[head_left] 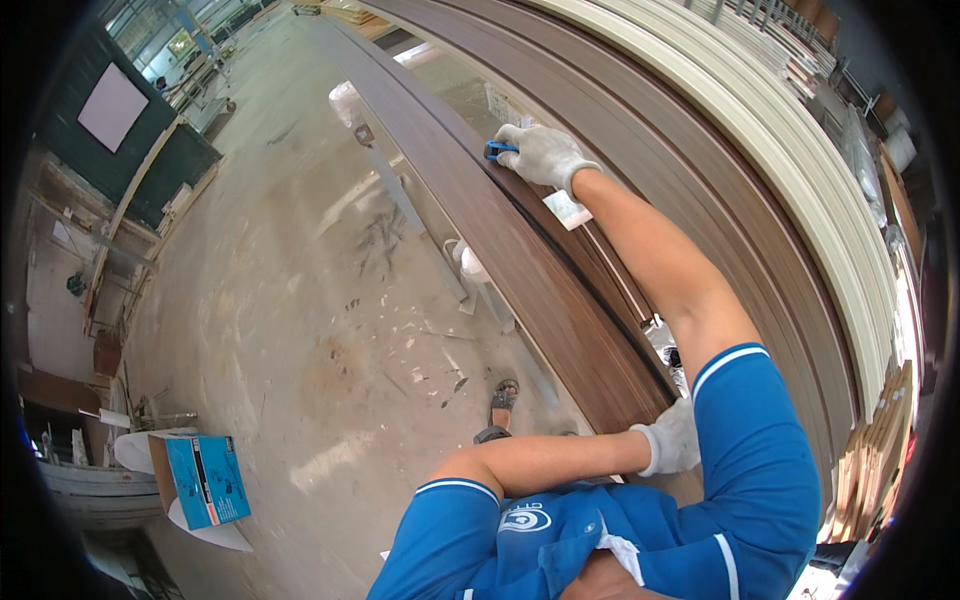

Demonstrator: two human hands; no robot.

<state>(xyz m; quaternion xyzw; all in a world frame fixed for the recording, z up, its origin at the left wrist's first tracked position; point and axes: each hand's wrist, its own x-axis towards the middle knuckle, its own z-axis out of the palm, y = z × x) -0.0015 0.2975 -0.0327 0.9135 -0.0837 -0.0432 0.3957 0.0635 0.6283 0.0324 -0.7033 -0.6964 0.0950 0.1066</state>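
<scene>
A long brown plank (540,305) with wood grain runs from near my body toward the far left. Along its right edge lies a thin black strip (560,252). My right hand (545,157), in a pale work glove, is stretched far out over that edge. Its fingers are closed round a small blue tool (498,149), whose exact kind I cannot make out. My left hand (672,440), gloved too, is at the plank's near end, beside the near end of the strip. The sleeve and the angle hide most of its fingers.
More brown profiles (690,150) and cream ones (800,160) lie parallel on the right. White-wrapped supports (472,265) show beneath the plank's left side. A blue box (205,480) stands on the concrete floor (300,300) at lower left. A sandalled foot (504,395) shows left of the plank.
</scene>
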